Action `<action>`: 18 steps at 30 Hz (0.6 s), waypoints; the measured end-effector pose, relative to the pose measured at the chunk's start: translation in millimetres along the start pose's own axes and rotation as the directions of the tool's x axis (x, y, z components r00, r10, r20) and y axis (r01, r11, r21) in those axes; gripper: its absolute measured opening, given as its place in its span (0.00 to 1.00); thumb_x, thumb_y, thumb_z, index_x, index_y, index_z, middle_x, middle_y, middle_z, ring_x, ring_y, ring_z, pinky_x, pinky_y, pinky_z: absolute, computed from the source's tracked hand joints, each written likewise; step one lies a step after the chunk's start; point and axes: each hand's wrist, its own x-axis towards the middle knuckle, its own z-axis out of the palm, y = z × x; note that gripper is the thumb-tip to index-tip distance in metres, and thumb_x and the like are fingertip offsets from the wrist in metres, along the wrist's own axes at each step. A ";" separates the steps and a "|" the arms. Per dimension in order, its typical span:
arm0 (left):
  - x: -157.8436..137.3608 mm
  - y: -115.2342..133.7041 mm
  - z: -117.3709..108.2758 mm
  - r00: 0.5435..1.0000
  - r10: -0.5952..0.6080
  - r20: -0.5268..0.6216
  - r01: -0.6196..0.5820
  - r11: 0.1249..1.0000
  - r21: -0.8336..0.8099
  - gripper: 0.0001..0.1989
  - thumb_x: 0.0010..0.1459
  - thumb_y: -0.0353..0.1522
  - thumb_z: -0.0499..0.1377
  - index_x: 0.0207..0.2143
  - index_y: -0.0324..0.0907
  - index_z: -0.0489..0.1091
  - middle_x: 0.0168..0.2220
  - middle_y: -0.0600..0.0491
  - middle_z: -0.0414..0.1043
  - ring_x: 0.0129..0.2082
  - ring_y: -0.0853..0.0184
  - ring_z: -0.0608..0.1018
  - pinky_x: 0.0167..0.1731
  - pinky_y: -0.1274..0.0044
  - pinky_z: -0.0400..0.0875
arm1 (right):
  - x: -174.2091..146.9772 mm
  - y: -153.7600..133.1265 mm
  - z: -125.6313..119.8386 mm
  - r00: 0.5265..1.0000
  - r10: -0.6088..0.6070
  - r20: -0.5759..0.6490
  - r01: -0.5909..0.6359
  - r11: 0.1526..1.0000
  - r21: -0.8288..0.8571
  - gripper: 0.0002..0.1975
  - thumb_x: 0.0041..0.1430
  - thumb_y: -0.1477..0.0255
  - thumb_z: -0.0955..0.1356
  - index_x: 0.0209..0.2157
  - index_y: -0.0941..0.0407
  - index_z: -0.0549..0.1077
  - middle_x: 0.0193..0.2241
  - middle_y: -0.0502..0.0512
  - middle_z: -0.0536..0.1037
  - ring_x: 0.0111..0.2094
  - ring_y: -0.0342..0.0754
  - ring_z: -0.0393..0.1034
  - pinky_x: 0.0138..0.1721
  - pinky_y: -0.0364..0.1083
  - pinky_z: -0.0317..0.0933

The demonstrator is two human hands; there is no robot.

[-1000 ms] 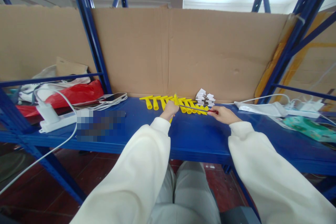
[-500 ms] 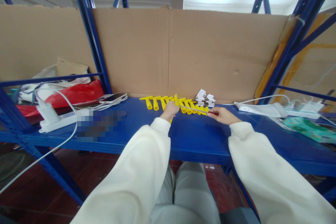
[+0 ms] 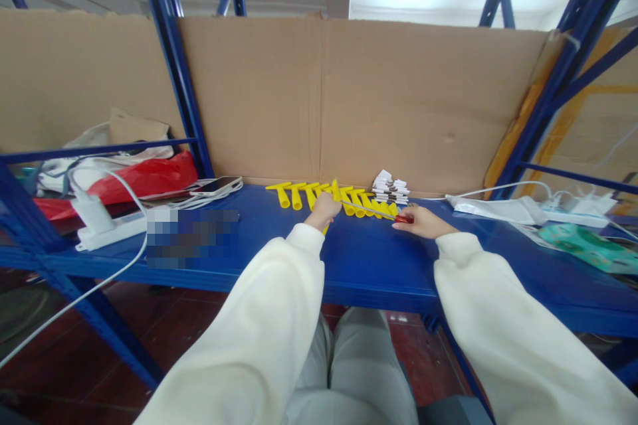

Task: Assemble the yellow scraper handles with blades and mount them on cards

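My left hand is closed around a yellow T-shaped plastic piece, whose top shows above the fingers and whose lower end peeks out beneath them. In my right hand is the red handle of a screwdriver. Its thin metal shaft runs left to the yellow piece in my left hand; the tip's exact contact is too small to make out. Several similar yellow T-shaped pieces lie in a row behind and on both sides of my left hand. Behind the right end of that row sits a cluster of small white parts.
A cardboard panel stands along the back of the blue shelf top. To the left are a phone, a power strip and a red bag. A green packet and a white pouch lie at right.
My right hand's fingers have shifted slightly on the screwdriver handle, and more of the red shows. My left hand holds the yellow piece in the same place.
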 end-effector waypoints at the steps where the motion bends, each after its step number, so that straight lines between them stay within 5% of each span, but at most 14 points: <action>1: -0.3 0.3 0.2 1.000 -0.006 -0.007 0.006 1.000 0.007 0.06 0.55 0.21 0.58 0.34 0.34 0.74 0.15 0.59 0.61 0.16 0.70 0.68 0.20 0.80 0.61 | 0.4 0.8 1.0 0.999 0.006 -0.034 -0.007 1.000 -0.005 0.19 0.52 0.52 0.69 0.24 0.53 0.67 0.23 0.53 0.75 0.27 0.48 0.65 0.29 0.46 0.58; 5: -1.9 1.6 0.4 1.000 -0.011 -0.030 0.012 0.999 0.039 0.07 0.55 0.21 0.59 0.36 0.34 0.74 0.16 0.58 0.62 0.16 0.70 0.69 0.20 0.79 0.61 | -0.3 0.4 2.1 0.994 0.024 -0.104 -0.025 1.000 -0.007 0.18 0.50 0.54 0.70 0.23 0.53 0.65 0.22 0.53 0.73 0.28 0.49 0.65 0.29 0.46 0.58; 11: -1.6 0.2 -0.3 1.000 -0.001 -0.021 0.002 0.998 0.061 0.08 0.57 0.22 0.57 0.37 0.33 0.75 0.19 0.56 0.65 0.17 0.70 0.70 0.20 0.80 0.62 | -1.5 -5.2 -0.7 0.999 0.001 0.048 -0.005 0.997 0.077 0.21 0.56 0.50 0.65 0.23 0.53 0.69 0.22 0.53 0.73 0.26 0.49 0.66 0.30 0.48 0.59; 18: -3.6 1.9 -0.5 1.000 -0.016 -0.018 0.017 0.999 0.044 0.07 0.56 0.21 0.58 0.37 0.34 0.74 0.16 0.59 0.62 0.16 0.71 0.68 0.20 0.80 0.61 | -0.4 -1.8 3.6 0.994 0.049 -0.098 -0.040 0.995 0.096 0.20 0.48 0.52 0.71 0.24 0.52 0.63 0.22 0.52 0.73 0.27 0.48 0.66 0.30 0.46 0.59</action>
